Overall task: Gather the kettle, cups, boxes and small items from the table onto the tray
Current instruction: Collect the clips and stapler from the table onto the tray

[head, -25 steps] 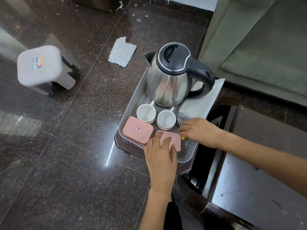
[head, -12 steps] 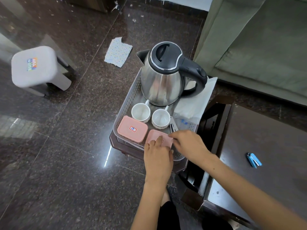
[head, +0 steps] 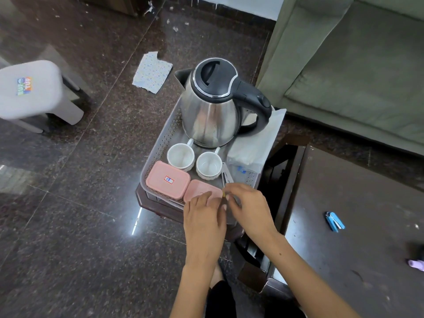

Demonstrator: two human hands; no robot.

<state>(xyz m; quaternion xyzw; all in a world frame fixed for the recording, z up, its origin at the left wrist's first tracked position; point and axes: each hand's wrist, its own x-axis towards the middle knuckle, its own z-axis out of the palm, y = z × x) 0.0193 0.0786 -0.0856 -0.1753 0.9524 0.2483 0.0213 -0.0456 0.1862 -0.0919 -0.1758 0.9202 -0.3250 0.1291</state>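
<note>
A grey perforated tray (head: 160, 148) sits on a small dark table. It holds a steel kettle (head: 213, 111) with a black lid and handle, two white cups (head: 180, 156) (head: 208, 166), a large pink box (head: 167, 180) and a smaller pink box (head: 199, 190). A metal clip (head: 227, 176) and a white plastic packet (head: 254, 143) lie on the tray's right side. My left hand (head: 204, 216) rests on the near edge of the smaller box. My right hand (head: 247, 207) pinches a tiny yellow item (head: 223, 195) beside that box.
A blue stapler-like item (head: 335, 221) lies on the dark table (head: 355, 237) to the right, with a purple thing (head: 416, 263) at its edge. A white stool (head: 34, 92) and a paper scrap (head: 152, 72) are on the floor. A green sofa (head: 355, 65) stands behind.
My right hand drew back from the tray's right side toward the near edge beside the small pink box. My left hand stayed on that box. The view shifted, revealing the blue item.
</note>
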